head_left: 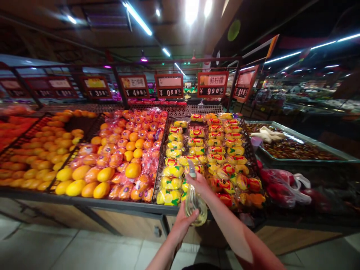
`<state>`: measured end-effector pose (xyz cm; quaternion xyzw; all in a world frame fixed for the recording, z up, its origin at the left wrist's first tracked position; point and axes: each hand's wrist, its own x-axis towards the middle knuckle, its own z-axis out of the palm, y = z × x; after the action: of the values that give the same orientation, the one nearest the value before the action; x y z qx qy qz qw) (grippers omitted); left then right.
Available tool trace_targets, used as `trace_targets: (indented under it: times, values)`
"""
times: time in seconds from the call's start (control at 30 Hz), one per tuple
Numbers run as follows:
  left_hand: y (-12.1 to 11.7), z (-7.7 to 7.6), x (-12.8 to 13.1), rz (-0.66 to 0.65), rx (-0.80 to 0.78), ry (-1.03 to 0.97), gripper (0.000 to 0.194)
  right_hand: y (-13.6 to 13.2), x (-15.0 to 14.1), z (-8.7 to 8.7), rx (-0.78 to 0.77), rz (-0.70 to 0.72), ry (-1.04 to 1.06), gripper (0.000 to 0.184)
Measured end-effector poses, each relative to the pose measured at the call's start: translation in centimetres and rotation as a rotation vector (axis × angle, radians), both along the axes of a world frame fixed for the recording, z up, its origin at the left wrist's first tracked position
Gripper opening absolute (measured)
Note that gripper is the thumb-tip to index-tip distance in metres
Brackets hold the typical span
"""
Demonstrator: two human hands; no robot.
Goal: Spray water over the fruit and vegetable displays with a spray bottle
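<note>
I hold a clear spray bottle [194, 204] with pale yellowish liquid in front of a fruit stand. My left hand [184, 219] cups the bottle's body from below, fingers wrapped on it. My right hand [200, 182] grips the neck and grey trigger head [191, 170] at the top. The nozzle points toward the packs of lemons in yellow and red wrappers [202, 150] just beyond the bottle.
The black wire-basket stand [118, 204] also holds bagged oranges [132, 146] in the middle and loose mangoes and oranges [50, 150] at left. Price signs [212, 84] hang above. A green-rimmed tray [309, 161] stands right, with red plastic bags [281, 185] beside it. Tiled floor lies below.
</note>
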<state>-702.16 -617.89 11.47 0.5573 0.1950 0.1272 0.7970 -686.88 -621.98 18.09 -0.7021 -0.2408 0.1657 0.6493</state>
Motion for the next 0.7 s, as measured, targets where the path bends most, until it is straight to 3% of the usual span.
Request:
trace_targets:
  times: [0.2,0.37,0.5,0.7]
  values:
    - [3.3,0.2,-4.0,0.237,-0.044,0.049,0.087,7.2,-3.9,1.9,-0.138,0.262,-0.065,0.037]
    - [6.4,-1.2,-4.8,0.298,-0.014,0.119,0.088,9.9,-5.1,2.2,-0.104,0.288,-0.007,0.034]
    - [7.6,-2.2,-3.6,0.264,0.059,0.142,0.095,9.4,-3.9,1.4,-0.105,0.206,0.018,0.038]
    - [5.4,0.1,-0.1,0.029,0.089,0.140,0.078,4.2,-0.6,0.9,0.154,-0.003,0.209,0.047]
